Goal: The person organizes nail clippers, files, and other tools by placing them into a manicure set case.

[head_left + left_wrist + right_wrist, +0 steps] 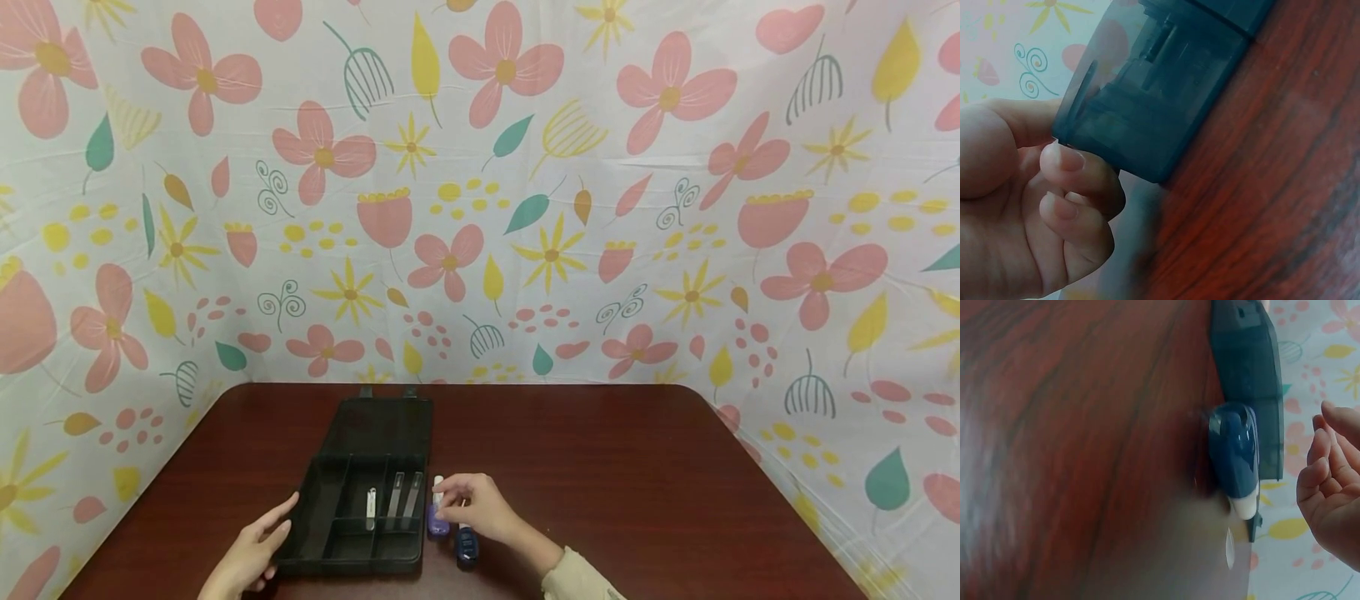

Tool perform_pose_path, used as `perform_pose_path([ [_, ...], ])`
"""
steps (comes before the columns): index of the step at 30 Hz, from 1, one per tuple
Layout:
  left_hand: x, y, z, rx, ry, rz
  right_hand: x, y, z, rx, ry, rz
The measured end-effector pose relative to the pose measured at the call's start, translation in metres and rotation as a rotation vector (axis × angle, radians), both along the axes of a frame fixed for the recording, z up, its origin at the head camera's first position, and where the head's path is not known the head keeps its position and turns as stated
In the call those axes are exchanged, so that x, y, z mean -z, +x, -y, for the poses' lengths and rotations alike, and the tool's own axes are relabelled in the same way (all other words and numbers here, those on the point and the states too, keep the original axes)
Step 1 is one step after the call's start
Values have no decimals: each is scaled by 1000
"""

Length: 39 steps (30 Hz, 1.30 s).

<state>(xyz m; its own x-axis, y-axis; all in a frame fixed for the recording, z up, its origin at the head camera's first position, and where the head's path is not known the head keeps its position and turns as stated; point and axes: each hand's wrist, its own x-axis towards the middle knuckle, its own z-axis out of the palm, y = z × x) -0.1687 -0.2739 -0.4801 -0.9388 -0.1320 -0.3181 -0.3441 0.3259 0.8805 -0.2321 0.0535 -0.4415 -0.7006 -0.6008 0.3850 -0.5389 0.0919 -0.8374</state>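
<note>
A dark, see-through compartment box lies open on the table. My left hand is at its near left corner, which sits between the thumb and a curled finger in the left wrist view. In the box lie a silver nail clipper and two slim flat pieces with clear ends, their kind uncertain. Just right of the box stands a purple nail polish bottle with a white cap, beside a dark blue nail polish bottle. My right hand hovers over them, fingers loosely bent, apart from the blue bottle in the right wrist view.
The box lid lies folded back, its two latches toward the far table edge. A floral cloth hangs behind and along both sides of the dark red wooden table.
</note>
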Motion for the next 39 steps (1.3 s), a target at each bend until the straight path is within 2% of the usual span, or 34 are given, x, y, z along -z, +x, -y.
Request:
perform_pose_path([
  [9,-1,1,0,-5,3,1,2,9,13,23,-30,41],
  [18,1,0,1,-5,7,1,2,13,26,95,-19,98],
  [22,1,0,1,-6,10,5,1,14,32,101,-33,101],
  [28,1,0,0,-5,22,2,-3,16,41,81,-45,85],
  [33,2,0,0,-5,31,4,-6,18,50,41,-66,114],
  [39,1,0,0,-11,30,9,6,16,64,-30,-97,173],
])
